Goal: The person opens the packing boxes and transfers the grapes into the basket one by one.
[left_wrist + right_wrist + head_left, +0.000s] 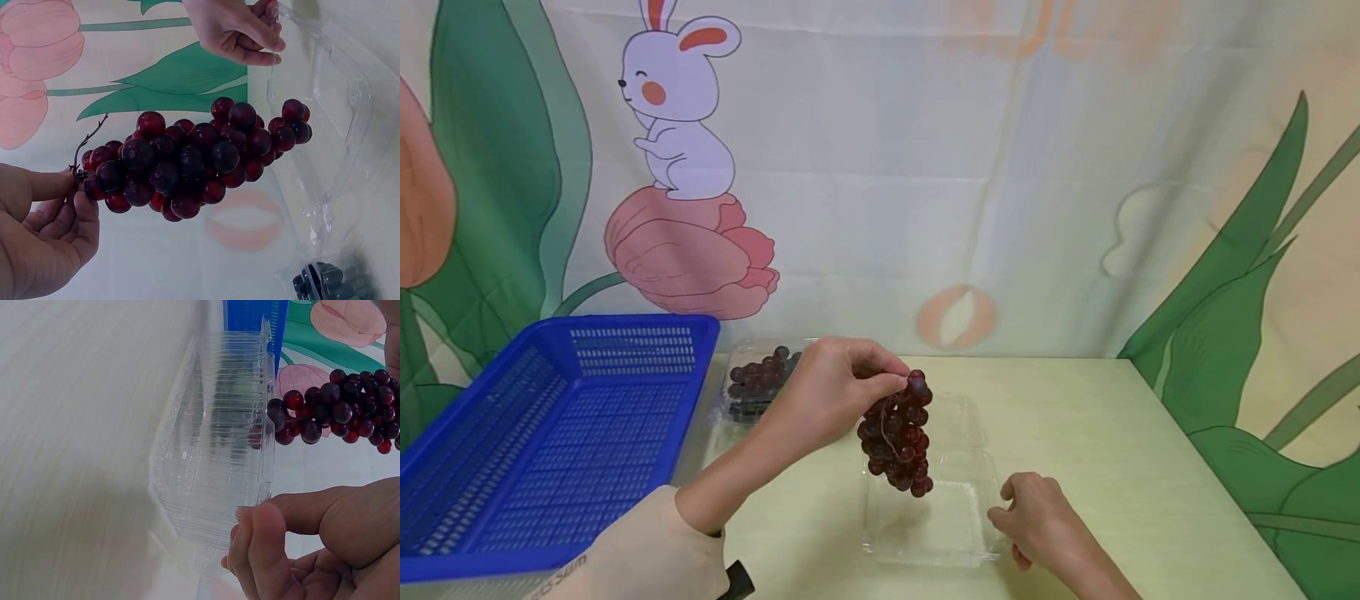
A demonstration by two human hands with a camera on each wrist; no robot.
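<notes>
A bunch of dark red grapes (898, 442) hangs over an open clear plastic clamshell box (925, 537). My left hand (831, 392) pinches the bunch by its stem at the top, with a bare twig (87, 140) sticking out beside the fingers. In the right wrist view, the lowest grapes (294, 425) are at the box's rim. My right hand (1045, 525) is at the right side of the box, its thumb and curled fingers pinching the rim (267, 481). The box's lid (955, 421) lies folded back behind it.
A second clear box (760, 408) with dark grapes (763, 375) stands behind my left forearm. The blue plastic basket (700, 392) is at the left. A printed curtain (865, 167) hangs along the back of the pale table (1075, 417).
</notes>
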